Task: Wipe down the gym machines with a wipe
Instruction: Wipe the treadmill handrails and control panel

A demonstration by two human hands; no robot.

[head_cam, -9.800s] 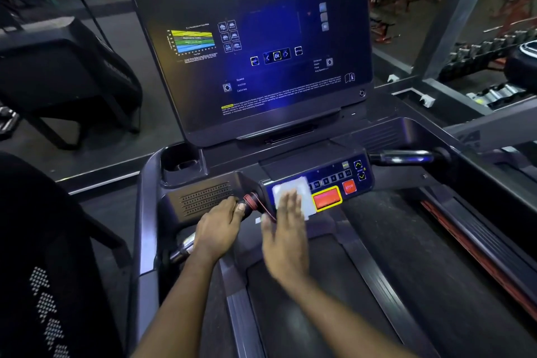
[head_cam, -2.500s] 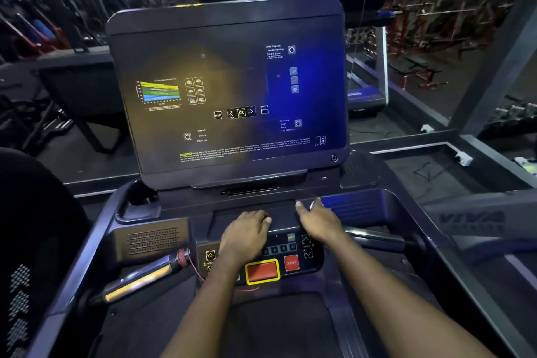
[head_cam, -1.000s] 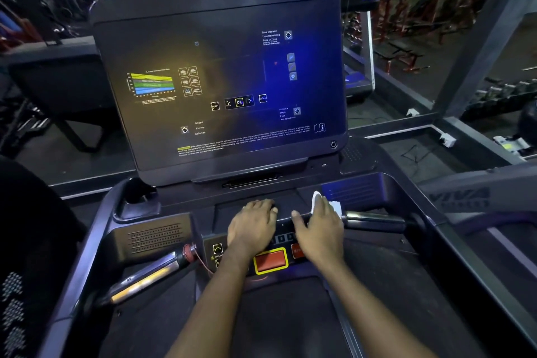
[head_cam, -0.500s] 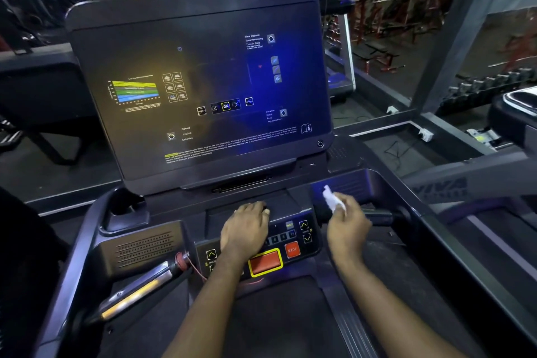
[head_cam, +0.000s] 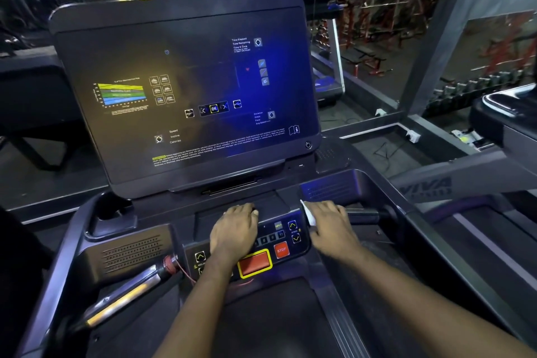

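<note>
Where the forearms end, the left hand (head_cam: 234, 231) lies flat, fingers relaxed, on the glossy black control panel (head_cam: 286, 229), just above its yellow-rimmed red rectangular button (head_cam: 255, 264). The right hand (head_cam: 331, 227) curls around a crumpled white wipe (head_cam: 308, 212) at the panel's right edge. Beyond: large dark glossy screen (head_cam: 186, 96), corners rounded.

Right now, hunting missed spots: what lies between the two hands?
Head view: small keys, speed arrows and the STOP button lie between left hand and right hand, which holds the wipe.
</note>
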